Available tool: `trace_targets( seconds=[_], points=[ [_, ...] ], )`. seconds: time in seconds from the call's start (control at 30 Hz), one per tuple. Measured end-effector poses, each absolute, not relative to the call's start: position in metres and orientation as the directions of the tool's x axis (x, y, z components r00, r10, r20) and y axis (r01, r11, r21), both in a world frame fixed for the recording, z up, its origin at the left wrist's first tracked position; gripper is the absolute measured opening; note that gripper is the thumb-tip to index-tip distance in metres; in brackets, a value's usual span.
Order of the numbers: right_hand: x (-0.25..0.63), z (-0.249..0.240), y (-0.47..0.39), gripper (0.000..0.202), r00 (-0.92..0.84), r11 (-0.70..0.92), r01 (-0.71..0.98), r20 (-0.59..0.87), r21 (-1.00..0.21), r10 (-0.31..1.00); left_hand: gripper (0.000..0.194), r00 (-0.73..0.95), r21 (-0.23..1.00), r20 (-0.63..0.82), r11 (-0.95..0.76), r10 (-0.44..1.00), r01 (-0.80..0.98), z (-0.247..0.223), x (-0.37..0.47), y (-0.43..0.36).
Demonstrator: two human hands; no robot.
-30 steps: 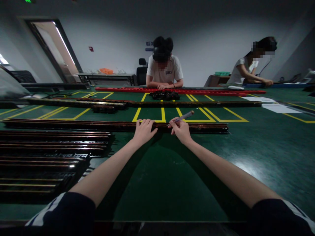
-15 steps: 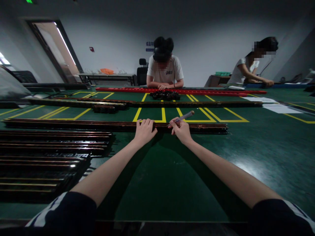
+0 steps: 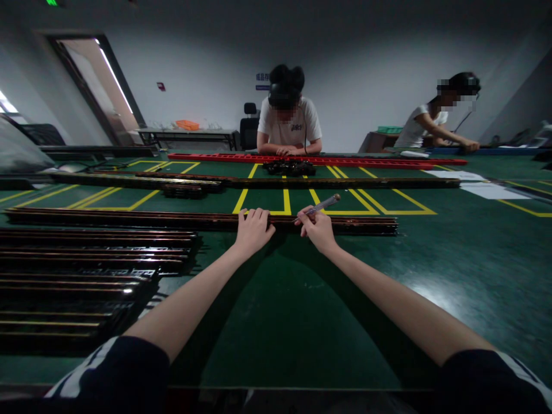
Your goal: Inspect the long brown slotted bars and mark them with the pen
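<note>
A bundle of long, thin dark strips with coppery edges lies crosswise on the green table in front of me. My left hand is on the bundle near its middle, fingers hooked over the far side and thumb on the near side. To its right, my right hand is closed around a slim screwdriver with a clear handle and a metal end cap. The handle slants up to the right. Its tip points down at the strips, and I cannot tell whether it touches them.
More dark strips lie in stacks at the near left. Beyond, another long row of strips, a black heap, red rails and white papers lie across the table. One person leans opposite; another works at far right.
The strip bundle's right end has slid very slightly left. My hands stay almost still. The person at far right has leaned lower and a little left.
</note>
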State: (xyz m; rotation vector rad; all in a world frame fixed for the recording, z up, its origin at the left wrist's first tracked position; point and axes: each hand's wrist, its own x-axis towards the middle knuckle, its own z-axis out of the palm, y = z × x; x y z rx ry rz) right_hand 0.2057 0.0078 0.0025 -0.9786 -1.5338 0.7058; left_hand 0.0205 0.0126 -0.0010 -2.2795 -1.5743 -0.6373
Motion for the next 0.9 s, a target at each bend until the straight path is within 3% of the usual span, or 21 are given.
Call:
trace_targets(
  seconds=[0.9],
  points=[
    [0.2069,0.0,0.0092,0.048,0.003,0.476,0.207,0.487,-0.855,0.873,0.036,0.326,-0.003,0.522,-0.381,0.788,0.924,-0.0026,0.0185,0.0129]
  ],
)
